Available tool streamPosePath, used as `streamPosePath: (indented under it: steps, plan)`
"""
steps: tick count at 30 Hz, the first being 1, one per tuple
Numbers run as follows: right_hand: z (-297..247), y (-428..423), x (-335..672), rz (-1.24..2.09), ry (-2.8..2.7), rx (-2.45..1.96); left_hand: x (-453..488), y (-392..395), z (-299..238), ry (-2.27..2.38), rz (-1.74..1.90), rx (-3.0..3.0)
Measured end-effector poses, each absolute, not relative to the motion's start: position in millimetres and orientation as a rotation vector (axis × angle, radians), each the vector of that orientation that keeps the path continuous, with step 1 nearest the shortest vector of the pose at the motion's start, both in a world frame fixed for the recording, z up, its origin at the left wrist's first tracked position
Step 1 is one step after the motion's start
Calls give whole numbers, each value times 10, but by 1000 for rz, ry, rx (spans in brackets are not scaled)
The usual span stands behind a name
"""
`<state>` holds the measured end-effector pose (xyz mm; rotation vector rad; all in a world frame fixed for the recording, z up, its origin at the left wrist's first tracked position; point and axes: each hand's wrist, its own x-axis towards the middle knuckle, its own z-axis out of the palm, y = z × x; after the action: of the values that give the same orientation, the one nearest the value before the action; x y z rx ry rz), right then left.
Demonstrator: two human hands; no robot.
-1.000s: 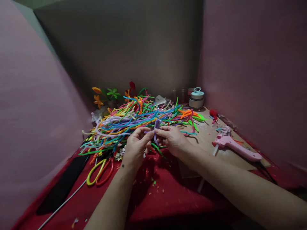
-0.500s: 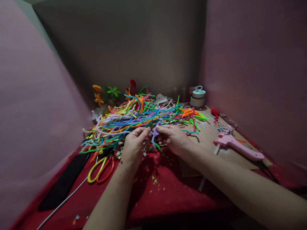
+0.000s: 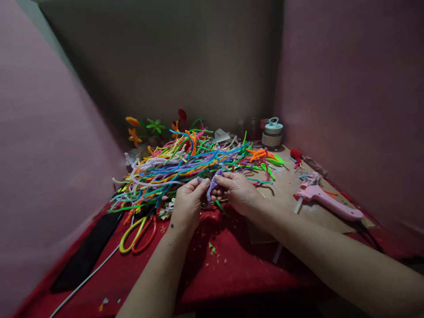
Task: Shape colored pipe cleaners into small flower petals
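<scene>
Both the left hand [image 3: 187, 202] and right hand [image 3: 239, 191] pinch a bent, fuzzy purple strip [image 3: 212, 187] over the near edge of the pipe-cleaner pile [image 3: 185, 167], its longer part slanting down toward the wearer. Loop-handled scissors [image 3: 138, 236] lie near-left of the tangled pile, a smooth pink glue gun [image 3: 327, 204] to its right.

The held pipe cleaner [image 3: 210, 191] is purple — glue gun [image 3: 331, 204] pink, tablecloth [image 3: 245, 265] red.
</scene>
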<state>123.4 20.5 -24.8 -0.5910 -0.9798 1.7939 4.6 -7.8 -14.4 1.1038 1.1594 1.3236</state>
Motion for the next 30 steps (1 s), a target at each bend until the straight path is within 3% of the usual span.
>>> streamPosePath:
  steps: [19,30]
  plan:
    - [-233,213,1281,1596,-1059,-651,33,-104,-118,1201,1236,1120]
    - [-238,281,1318,1794,-863,-644,68,-117,-111,1208,1274,1256]
